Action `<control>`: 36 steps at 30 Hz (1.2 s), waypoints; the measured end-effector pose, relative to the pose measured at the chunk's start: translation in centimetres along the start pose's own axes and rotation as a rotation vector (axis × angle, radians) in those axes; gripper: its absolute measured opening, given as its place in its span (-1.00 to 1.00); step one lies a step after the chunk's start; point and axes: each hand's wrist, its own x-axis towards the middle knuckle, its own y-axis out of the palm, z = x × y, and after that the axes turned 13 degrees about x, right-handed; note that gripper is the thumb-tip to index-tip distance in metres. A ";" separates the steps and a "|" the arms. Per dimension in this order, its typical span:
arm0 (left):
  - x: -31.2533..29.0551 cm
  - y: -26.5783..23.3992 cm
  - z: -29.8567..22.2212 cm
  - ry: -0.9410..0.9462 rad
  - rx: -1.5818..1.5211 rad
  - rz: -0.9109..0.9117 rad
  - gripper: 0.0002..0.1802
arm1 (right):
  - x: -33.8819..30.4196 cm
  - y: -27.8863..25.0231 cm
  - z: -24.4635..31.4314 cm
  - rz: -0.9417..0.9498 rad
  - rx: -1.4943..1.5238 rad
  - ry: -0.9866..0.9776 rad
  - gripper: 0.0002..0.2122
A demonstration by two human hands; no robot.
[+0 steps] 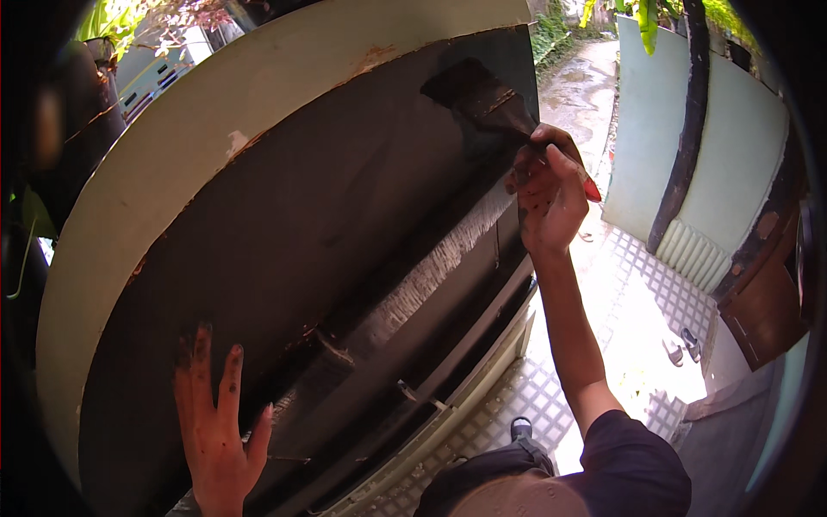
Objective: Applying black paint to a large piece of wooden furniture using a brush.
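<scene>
My right hand (551, 185) grips a wide paintbrush (504, 108) coated in dark paint, its red handle end showing beside the palm. The bristles lie against the upper right of a large dark-painted panel (284, 215), where a blacker, wet-looking patch surrounds them. Fingers spread, my left hand (220, 422) is at the panel's lower left; whether it touches the surface I cannot tell. Black smudges mark its fingers, and dark spots dot the right palm. Below the brush runs a pale, streaky strip (444, 263) along a dark ledge.
A cream curved border (155, 164) with chipped edges frames the panel. Patterned floor tiles (633, 267) lie to the right, with a pair of slippers (683, 346) on the ground. Beyond stands a pale green wall (741, 164) with a dark post (687, 129). Potted plants (108, 26) show at upper left.
</scene>
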 end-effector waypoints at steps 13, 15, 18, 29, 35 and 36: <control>5.5 1.1 -6.6 -0.411 0.326 0.100 -0.08 | 5.4 -1.3 -3.0 0.145 0.164 0.090 -0.74; 5.8 1.4 -7.0 -0.413 0.322 0.082 -0.08 | 5.1 -0.7 -2.9 0.063 0.119 0.063 -0.79; 5.9 1.6 -7.6 -0.454 0.338 0.094 -0.08 | 3.5 -1.3 -2.2 0.058 -0.025 0.103 -0.83; 6.2 2.0 -8.3 -0.479 0.371 0.042 -0.14 | 0.0 -3.9 2.5 -0.018 -0.245 0.138 -0.76; 6.3 2.1 -8.6 -0.504 0.344 0.031 -0.16 | 2.0 -4.7 -2.2 0.022 -0.324 0.046 -0.85; 6.4 2.1 -8.6 -0.499 0.340 0.023 -0.16 | 1.1 -5.6 -2.0 -0.025 -0.281 0.133 -0.85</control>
